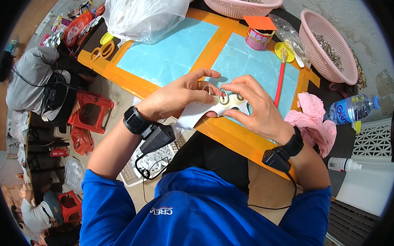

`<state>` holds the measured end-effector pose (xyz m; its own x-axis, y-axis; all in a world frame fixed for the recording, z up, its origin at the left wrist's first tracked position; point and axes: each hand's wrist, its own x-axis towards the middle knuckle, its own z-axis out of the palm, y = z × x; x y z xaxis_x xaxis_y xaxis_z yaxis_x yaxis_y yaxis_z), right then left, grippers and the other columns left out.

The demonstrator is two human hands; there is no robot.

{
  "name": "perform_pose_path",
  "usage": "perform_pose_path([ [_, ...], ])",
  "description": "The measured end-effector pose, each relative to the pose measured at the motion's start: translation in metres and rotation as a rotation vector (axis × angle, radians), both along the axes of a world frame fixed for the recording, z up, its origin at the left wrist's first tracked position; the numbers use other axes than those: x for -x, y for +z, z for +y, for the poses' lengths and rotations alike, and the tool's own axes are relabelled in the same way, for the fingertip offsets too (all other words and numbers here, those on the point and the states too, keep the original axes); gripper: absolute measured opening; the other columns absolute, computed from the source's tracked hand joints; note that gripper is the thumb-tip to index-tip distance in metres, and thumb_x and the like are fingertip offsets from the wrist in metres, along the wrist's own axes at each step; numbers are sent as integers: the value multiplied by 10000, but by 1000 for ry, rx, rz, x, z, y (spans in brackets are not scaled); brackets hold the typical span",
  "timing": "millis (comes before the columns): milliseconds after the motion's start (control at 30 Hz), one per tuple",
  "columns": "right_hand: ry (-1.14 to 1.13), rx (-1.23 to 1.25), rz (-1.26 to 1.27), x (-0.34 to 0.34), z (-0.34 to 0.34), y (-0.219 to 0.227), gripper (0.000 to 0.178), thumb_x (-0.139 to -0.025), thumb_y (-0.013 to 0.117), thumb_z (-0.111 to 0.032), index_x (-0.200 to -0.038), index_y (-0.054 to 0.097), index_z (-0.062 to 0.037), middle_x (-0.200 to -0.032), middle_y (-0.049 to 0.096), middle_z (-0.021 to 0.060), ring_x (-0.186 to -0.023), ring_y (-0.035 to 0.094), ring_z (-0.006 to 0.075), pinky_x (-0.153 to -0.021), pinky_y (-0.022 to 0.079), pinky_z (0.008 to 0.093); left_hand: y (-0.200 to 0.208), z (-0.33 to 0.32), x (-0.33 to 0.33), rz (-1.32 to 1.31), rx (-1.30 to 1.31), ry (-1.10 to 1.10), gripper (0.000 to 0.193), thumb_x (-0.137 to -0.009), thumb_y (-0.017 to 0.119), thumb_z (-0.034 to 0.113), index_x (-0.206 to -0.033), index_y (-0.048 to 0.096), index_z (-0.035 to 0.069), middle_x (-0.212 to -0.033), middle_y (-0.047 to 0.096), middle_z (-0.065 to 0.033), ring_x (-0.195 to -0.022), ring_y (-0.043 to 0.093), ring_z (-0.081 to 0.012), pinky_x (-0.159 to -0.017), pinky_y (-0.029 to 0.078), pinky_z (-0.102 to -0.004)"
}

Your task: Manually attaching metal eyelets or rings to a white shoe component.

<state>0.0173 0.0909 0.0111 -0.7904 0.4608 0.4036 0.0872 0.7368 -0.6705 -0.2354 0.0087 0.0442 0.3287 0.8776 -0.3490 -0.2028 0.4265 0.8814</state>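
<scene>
Over the near edge of the table, my left hand (180, 95) grips a white strip (192, 115) with its thumb on top and fingers underneath. Its index finger stretches out above the strip. A silvery wire loop (223, 98) stands on the strip, and a second loop is partly hidden by the left fingers. My right hand (258, 104) is curled around the strip's right end. Its index fingertip touches the top of the loop, while the thumb lies against the strip's near edge. Small brassy spots show on the strip near the right fingers.
Pink baskets of small metal parts (349, 70) stand at the back and right. A brush with a red handle (280, 82) lies near a pink tin (258, 39). Orange scissors (102, 52), a plastic bag (146, 15), pink cloth (313, 121) and a bottle (351, 110) surround the work area.
</scene>
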Motion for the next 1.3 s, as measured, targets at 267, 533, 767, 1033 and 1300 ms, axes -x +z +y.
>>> perform_pose_path([
  [267,29,23,-8,1,0,2,552,-843,890,-165,-1347,679,-86,-1222,611,118,-1132,650,333,-973,519,445,-14,3,5,-88,-94,58,674,-981,665,-78,-1583,382,28,-1321,670,-120,-1058,760,-214,-865,656,-321],
  [533,15,2,-22,0,1,-1,557,-844,886,-166,-1351,673,-73,-1235,613,128,-1145,647,346,-992,518,451,3,-3,3,13,-10,-66,762,-978,682,-71,-1638,323,59,-1352,637,-124,-1066,768,-217,-943,638,-314],
  [767,29,27,-41,2,-1,4,590,-848,889,-163,-1399,682,-115,-1226,611,123,-1146,645,341,-991,517,444,-5,-1,2,151,-133,-13,777,-958,735,-67,-1627,369,81,-1375,611,-104,-1178,702,-181,-982,613,-298],
  [1033,37,30,-55,1,-1,5,641,-845,901,-189,-1446,684,-139,-1227,608,113,-1139,643,322,-991,517,430,-9,-3,3,30,-74,11,786,-931,738,-99,-1616,394,75,-1378,605,-98,-1201,689,-181,-1003,607,-300],
  [1300,66,39,-108,0,0,5,723,-806,928,-232,-1475,673,-135,-1280,614,115,-1196,622,322,-1037,498,436,-19,-8,7,-185,-15,69,713,-957,693,-81,-1596,391,18,-1338,631,-109,-1161,721,-214,-972,642,-341],
])
